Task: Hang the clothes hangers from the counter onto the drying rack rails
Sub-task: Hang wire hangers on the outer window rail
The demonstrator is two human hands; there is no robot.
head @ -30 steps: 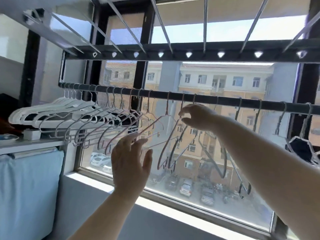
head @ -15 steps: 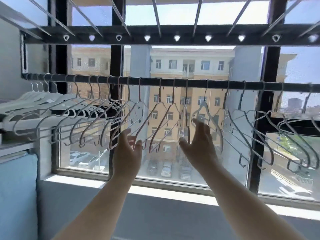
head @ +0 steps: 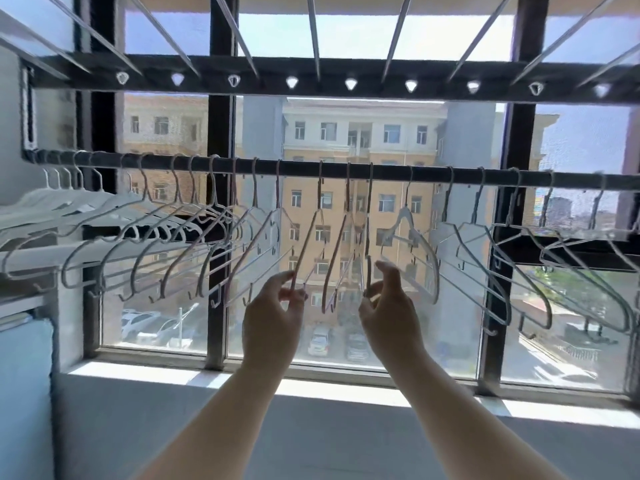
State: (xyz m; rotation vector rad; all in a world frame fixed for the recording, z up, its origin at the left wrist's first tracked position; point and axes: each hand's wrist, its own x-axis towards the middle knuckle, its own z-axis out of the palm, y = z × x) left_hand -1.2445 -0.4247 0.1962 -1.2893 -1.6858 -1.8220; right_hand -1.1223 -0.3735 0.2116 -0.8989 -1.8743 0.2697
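Since 0.5 s ago both hands have gone from flat to pinching. Left hand (head: 273, 317) pinches the lower end of a pink hanger (head: 309, 244). Right hand (head: 389, 306) pinches the tip of a second hanger (head: 369, 237). Both hang mid-row on the rail (head: 301, 167). Other hangers (head: 420, 242) are hooked along its whole length, with white ones (head: 52, 209) bunched at the left.

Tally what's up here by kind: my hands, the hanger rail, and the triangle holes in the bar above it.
Hands: 2, left hand and right hand
Rail: 1
Triangle holes: 9
Total: 12
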